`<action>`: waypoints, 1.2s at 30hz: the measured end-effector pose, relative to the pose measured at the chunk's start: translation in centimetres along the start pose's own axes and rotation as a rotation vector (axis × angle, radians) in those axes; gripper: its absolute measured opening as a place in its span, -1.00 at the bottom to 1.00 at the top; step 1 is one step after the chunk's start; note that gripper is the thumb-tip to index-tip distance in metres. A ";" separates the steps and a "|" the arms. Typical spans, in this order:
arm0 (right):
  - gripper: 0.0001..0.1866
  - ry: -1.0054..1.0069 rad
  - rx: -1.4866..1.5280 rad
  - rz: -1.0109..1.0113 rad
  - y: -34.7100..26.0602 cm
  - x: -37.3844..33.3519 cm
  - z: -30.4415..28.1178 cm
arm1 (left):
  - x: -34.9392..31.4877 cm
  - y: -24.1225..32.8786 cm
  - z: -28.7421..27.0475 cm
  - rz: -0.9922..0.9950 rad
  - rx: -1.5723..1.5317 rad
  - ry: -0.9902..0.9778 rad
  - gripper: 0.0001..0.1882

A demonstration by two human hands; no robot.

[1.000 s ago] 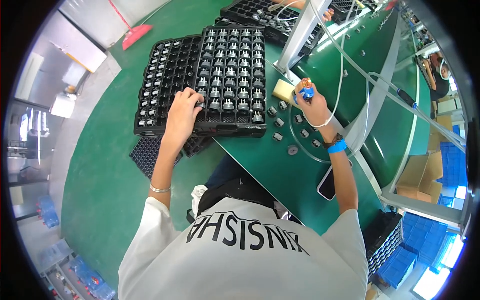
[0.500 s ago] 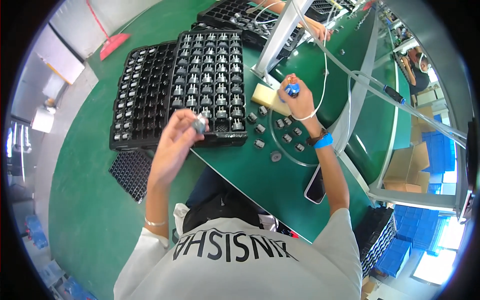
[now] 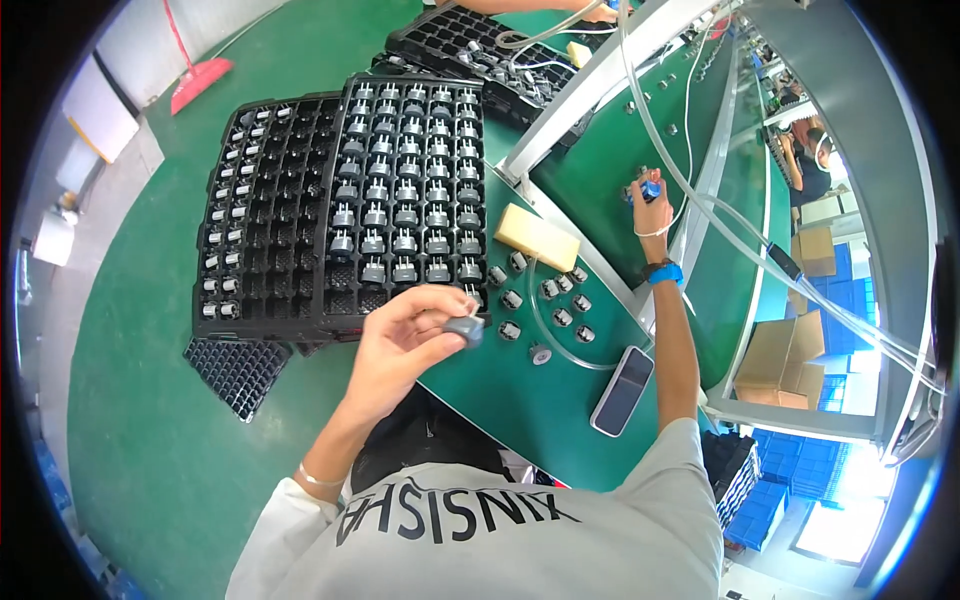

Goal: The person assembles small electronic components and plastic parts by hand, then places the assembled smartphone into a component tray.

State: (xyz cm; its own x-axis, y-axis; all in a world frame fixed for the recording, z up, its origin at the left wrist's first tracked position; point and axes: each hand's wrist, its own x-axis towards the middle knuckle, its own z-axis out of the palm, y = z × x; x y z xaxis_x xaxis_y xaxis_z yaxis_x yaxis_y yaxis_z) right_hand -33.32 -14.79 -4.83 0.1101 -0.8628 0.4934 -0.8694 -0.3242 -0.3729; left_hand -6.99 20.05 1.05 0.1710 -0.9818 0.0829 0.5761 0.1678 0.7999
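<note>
My left hand [image 3: 408,345] pinches a grey plug [image 3: 465,328] between thumb and fingers, just off the near corner of a black tray [image 3: 335,290]. That tray holds rows of similar grey plugs with their metal prongs up. Over the green belt beyond the metal post, my right hand [image 3: 652,215] is closed round a small blue cylindrical thing [image 3: 650,189] with a reddish end; its exact kind I cannot make out. Small grey parts show beside those fingers. Several small metal-and-black parts [image 3: 561,317] and a round grey piece [image 3: 540,354] lie on the green table between my hands.
A yellow foam block [image 3: 537,237] lies by the metal post [image 3: 590,90]. A phone [image 3: 622,392] rests near my right forearm. Left stands a second black tray [image 3: 265,215], partly filled. Clear tubing [image 3: 548,325] loops over the table; cables hang at right. Another person's arm [image 3: 520,4] shows at the far edge.
My right hand has reached farther away and to the right with the blue thing, over the belt. My left hand has moved right and nearer, still holding the plug. The view has shifted.
</note>
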 end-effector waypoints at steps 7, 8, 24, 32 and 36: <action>-0.68 -0.462 1.227 0.417 -14.4 -7.7 -7.9 | 2.2 -1.1 1.6 0.142 0.074 -0.033 -0.77; -0.63 -0.653 1.322 0.373 -16.4 -9.1 -9.3 | 2.1 -1.0 2.0 0.116 0.038 -0.015 -0.76; -0.42 -0.976 1.376 0.231 -17.3 -15.4 -15.0 | -0.9 -3.2 5.5 0.324 0.335 -0.014 -0.66; -0.74 -0.520 0.870 -0.106 -9.2 -9.9 -4.8 | 0.9 1.5 -3.0 0.347 1.627 0.270 -0.80; -0.69 -0.437 0.574 -0.224 -10.2 -10.5 -3.0 | 0.9 1.4 -4.9 0.227 1.759 0.206 -0.79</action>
State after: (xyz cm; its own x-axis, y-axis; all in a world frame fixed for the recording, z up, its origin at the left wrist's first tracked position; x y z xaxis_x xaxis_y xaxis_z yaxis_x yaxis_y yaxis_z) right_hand -27.10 -1.25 -3.83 0.5393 -0.7891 0.2939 -0.4292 -0.5579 -0.7104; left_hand -2.13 19.80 -0.69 0.2844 -0.9062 0.3128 -0.8947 -0.1337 0.4262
